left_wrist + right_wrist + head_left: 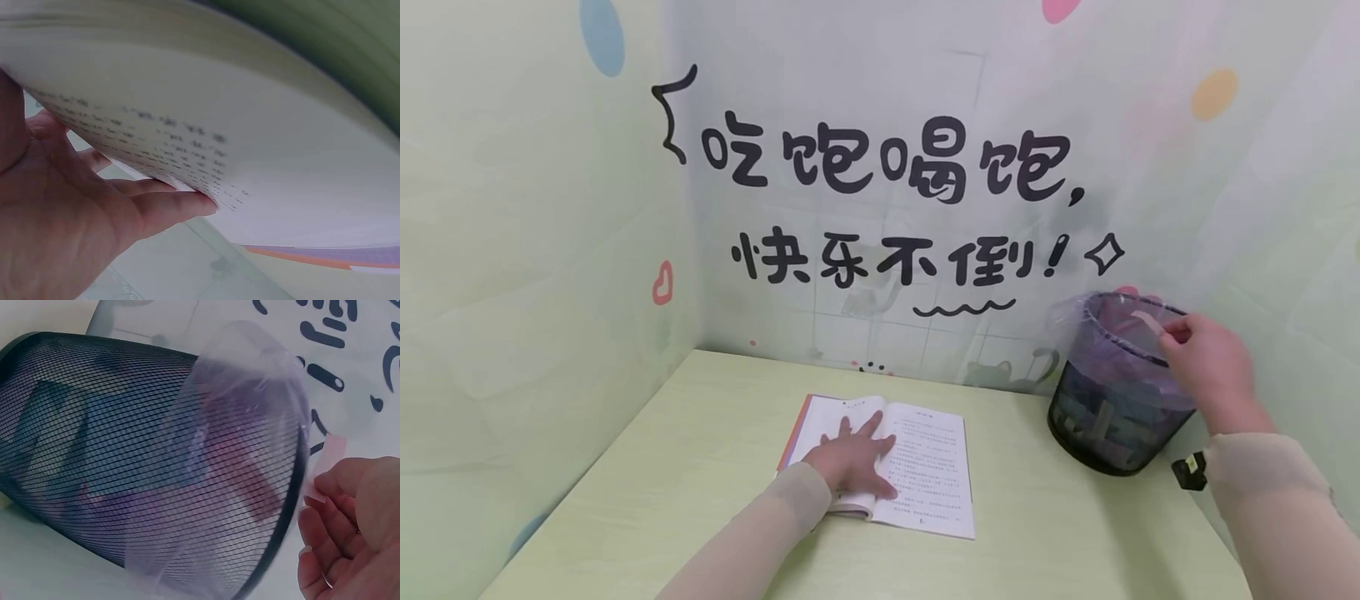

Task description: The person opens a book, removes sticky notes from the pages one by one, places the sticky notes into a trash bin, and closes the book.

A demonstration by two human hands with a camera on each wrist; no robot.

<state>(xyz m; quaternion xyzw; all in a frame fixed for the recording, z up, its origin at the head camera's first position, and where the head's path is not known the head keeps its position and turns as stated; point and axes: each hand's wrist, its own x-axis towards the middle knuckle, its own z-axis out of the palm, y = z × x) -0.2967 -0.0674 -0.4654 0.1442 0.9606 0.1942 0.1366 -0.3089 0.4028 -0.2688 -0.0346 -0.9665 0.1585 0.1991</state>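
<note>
An open book [925, 467] lies on the table, its pages covered in printed text. My left hand [853, 457] rests on it with fingers spread across the left page and the centre fold; the left wrist view shows the fingers [178, 209] against a curved page [300, 156]. Over the rim of a black mesh bin [1112, 417], my right hand [1213, 358] pinches a small pale pink strip [1146, 321] between thumb and fingers. In the right wrist view the strip [332, 453] sticks up past the thumb, just beside the bin's mouth.
A translucent purple bag [250, 369] lines the bin and folds over its rim, with various items inside. A small black object [1190, 471] is beside the right sleeve. Printed fabric walls [880, 67] enclose the pale green table [662, 467] behind and at both sides.
</note>
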